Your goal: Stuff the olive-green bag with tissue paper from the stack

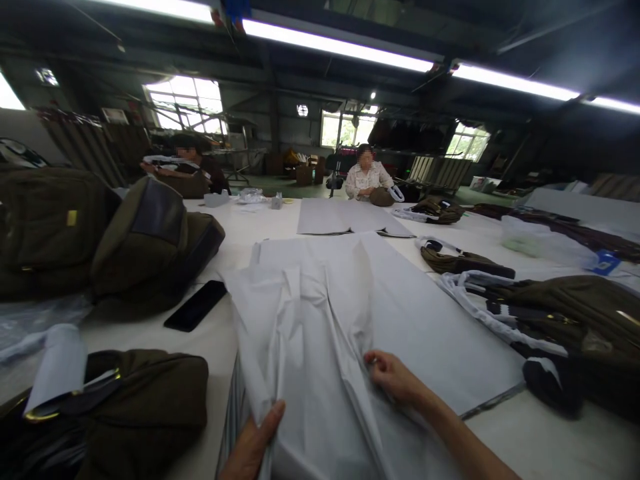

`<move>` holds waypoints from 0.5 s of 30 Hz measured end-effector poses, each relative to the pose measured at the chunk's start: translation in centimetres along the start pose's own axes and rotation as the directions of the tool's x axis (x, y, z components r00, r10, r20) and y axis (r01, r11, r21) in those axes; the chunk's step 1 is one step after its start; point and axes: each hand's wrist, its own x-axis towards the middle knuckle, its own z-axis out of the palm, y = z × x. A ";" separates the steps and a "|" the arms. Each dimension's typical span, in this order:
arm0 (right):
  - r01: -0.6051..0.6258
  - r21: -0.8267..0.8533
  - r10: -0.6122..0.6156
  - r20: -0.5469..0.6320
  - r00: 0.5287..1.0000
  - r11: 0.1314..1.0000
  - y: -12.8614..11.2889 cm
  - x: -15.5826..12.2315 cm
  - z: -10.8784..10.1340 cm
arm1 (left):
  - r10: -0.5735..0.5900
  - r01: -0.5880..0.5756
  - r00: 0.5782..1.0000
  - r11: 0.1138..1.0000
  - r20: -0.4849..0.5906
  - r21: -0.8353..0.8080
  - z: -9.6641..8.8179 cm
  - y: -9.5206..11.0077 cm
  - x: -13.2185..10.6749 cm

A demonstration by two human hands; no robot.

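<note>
A large, creased white paper sheet [310, 333] rises in folds between my hands. At its lower left edge, my left hand [255, 440] pinches it with the thumb on top. Fingers curled, my right hand [393, 377] grips the sheet's right side. Beneath lies a flat stack of white sheets [430, 327], its layered edges showing at the left and the lower right. The lower part of my left hand is cut off by the frame.
A black phone [196, 305] lies left of the stack. Brown bags [145, 240] stand at the left; another bag [150, 393] lies nearer. More bags [580, 313] line the right side. Another sheet stack [345, 217] lies farther back. A person [367, 177] handles a bag across the table.
</note>
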 end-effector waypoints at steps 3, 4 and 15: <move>0.232 0.341 -0.366 0.407 0.837 0.911 -2.2 -4.9 4.1 | -0.061 0.070 0.955 0.997 0.289 -0.021 4.8 -0.7 -0.5; 0.187 0.393 -0.385 0.517 0.764 0.900 -2.3 -5.9 4.4 | -0.045 0.052 0.937 0.999 0.346 -0.009 5.5 -1.2 -0.5; 0.195 0.738 -0.361 0.071 0.930 0.646 -8.2 -5.2 4.8 | 0.118 -0.084 0.904 0.991 0.411 -0.100 6.2 -4.4 -3.4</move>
